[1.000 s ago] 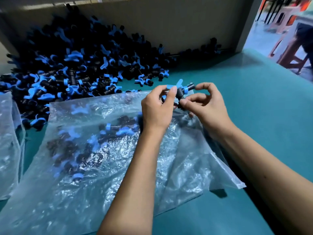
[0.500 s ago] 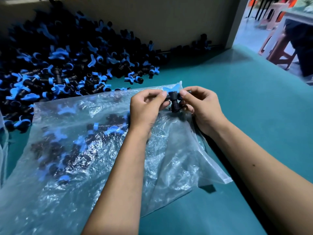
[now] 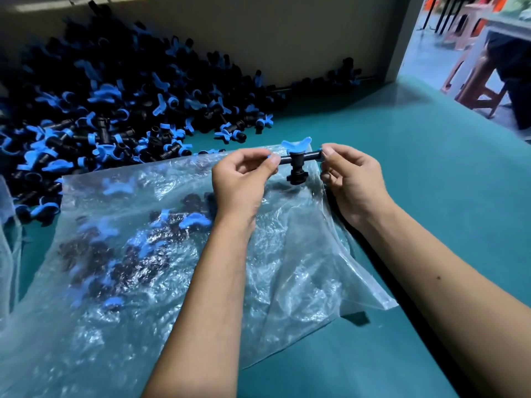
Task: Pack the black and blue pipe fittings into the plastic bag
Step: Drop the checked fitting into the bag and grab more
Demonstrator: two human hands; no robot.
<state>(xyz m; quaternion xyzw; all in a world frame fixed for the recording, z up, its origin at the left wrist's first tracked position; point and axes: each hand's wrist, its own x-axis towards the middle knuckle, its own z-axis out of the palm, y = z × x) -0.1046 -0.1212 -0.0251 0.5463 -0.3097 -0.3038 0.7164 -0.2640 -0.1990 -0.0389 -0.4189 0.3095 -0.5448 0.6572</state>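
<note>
Fingertips (image 3: 273, 160) of both our hands pinch the tee fitting's (image 3: 297, 160) ends | bag mouth (image 3: 258, 152) at 12 o'clock | we should feed it stem-first, avoiding snags on film.

A black T-shaped pipe fitting (image 3: 296, 163) with a blue butterfly handle on top is held level above the far edge of the plastic bag (image 3: 172, 271), its short stem pointing down; the left hand (image 3: 241, 182) pinches its left end and the right hand (image 3: 352, 179) pinches its right end. The bag is clear, crinkled plastic lying flat on the teal desk (image 3: 431, 196), with a loose cluster of black and blue fittings (image 3: 135, 254) already inside, blurred through the film. Beyond the bag, a large heap of the same fittings (image 3: 115, 104) lies on the desk against the wall, spilling toward the bag's far edge.
</note>
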